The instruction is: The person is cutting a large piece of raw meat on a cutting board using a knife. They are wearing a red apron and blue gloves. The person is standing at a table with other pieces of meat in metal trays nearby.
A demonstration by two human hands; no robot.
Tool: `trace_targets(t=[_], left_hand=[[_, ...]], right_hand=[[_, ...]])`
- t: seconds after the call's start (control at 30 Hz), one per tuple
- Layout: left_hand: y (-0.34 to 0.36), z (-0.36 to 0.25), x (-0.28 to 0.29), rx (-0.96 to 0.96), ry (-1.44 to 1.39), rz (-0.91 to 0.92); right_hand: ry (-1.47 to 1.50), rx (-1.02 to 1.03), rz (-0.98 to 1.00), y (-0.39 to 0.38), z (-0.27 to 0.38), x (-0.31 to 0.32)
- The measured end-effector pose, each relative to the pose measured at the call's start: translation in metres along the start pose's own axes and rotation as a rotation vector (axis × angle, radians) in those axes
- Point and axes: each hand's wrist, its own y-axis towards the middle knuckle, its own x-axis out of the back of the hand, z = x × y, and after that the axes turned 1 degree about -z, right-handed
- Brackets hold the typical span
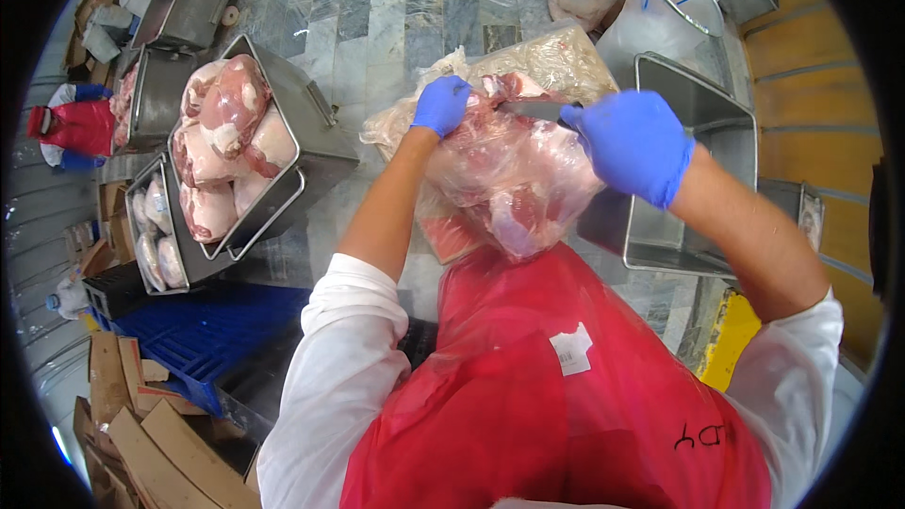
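Note:
In front of my red apron lies a large piece of raw meat (pixel 537 165), pink and pale, partly covered by clear plastic film. My right hand (pixel 636 146), in a blue glove, is closed around the dark handle of a knife (pixel 530 108). The blade points left and lies against the far part of the meat, under a raised reddish flap (pixel 514 87). My left hand (pixel 441 106), gloved the same way, is closed on the meat's far left edge; its fingertips are partly hidden. Film-wrapped pale packages (pixel 551 61) lie just beyond the meat.
To the left stands a metal bin (pixel 325 137) piled with raw meat cuts (pixel 226 132). Another metal bin (pixel 702 170) stands at my right, with plastic-lined tubs (pixel 660 19) beyond it. A blue pallet (pixel 207 320) and cardboard (pixel 179 452) lie lower left. A co-worker (pixel 77 127) is far left.

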Motion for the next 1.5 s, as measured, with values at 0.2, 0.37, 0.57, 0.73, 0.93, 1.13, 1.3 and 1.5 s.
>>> trace_targets(t=[0.2, 0.37, 0.57, 0.73, 0.93, 1.13, 1.3, 1.5], left_hand=[[-0.011, 0.002, -0.009, 0.009, -0.067, -0.125], [-0.020, 0.013, -0.011, 0.217, -0.247, -0.145], [-0.010, 0.025, -0.016, 0.432, -0.278, -0.083], [-0.005, 0.038, -0.023, 0.551, -0.219, -0.039], [-0.001, 0.046, -0.020, 0.393, 0.118, 0.154], [-0.025, 0.067, -0.033, 0.411, -0.196, -0.024], [-0.077, -0.005, 0.000, 0.475, -0.178, -0.163], [-0.128, -0.075, 0.017, 0.434, 0.015, -0.302]], right_hand=[[-0.144, -0.065, 0.360, 0.070, 0.048, 0.031], [0.204, -0.292, 0.021, -0.007, 0.044, -0.071], [0.301, -0.484, -0.095, -0.047, 0.076, -0.145], [0.318, -0.533, -0.173, -0.051, 0.100, -0.169], [0.320, -0.570, -0.210, -0.060, 0.116, -0.191], [0.339, -0.556, -0.193, -0.059, 0.129, -0.177], [0.172, -0.467, -0.120, -0.059, 0.118, -0.101], [-0.232, -0.143, -0.004, -0.034, 0.103, -0.024]])
